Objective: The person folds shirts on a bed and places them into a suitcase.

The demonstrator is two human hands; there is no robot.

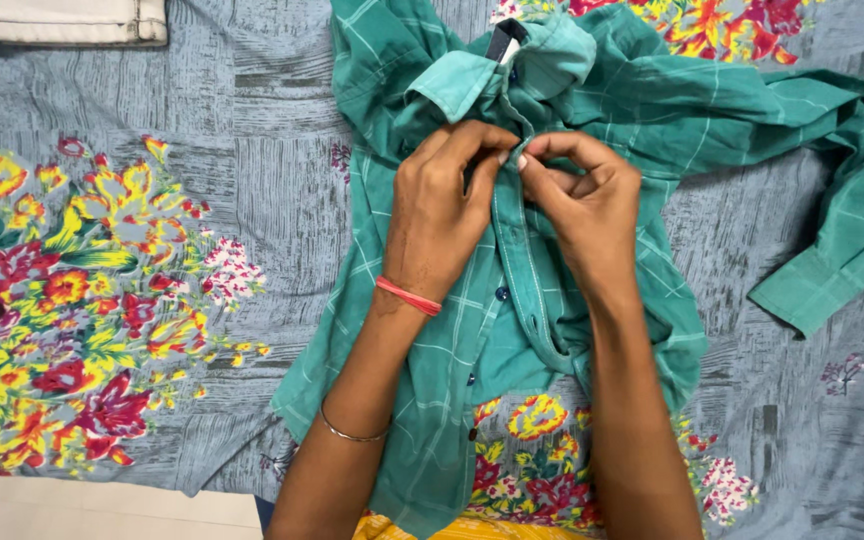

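A teal woven cotton shirt with thin pale check lines [592, 130] lay crumpled and face-up across the upper middle of the frame, its collar folded over at the top and one long sleeve trailing out to the right, ending in a squared cuff. It rested on a grey bedsheet printed with large red, yellow and pink flowers [102, 290], whose cloth looked soft and slightly rumpled.

Both hands met at the shirt's front placket just below the collar. The left hand [442, 215] had its grip closed, fingertips pinching the left edge of the placket; a thin coral-red thread band sat at its wrist and a slim metal bangle lower on the forearm. The right hand [582, 205] was likewise pinched shut on the opposite edge, thumb and forefinger pressed together (the two hands nearly touched). Small dark round buttons ran down the placket below them.

A folded cream-coloured cloth [67, 20] lay at the upper left.
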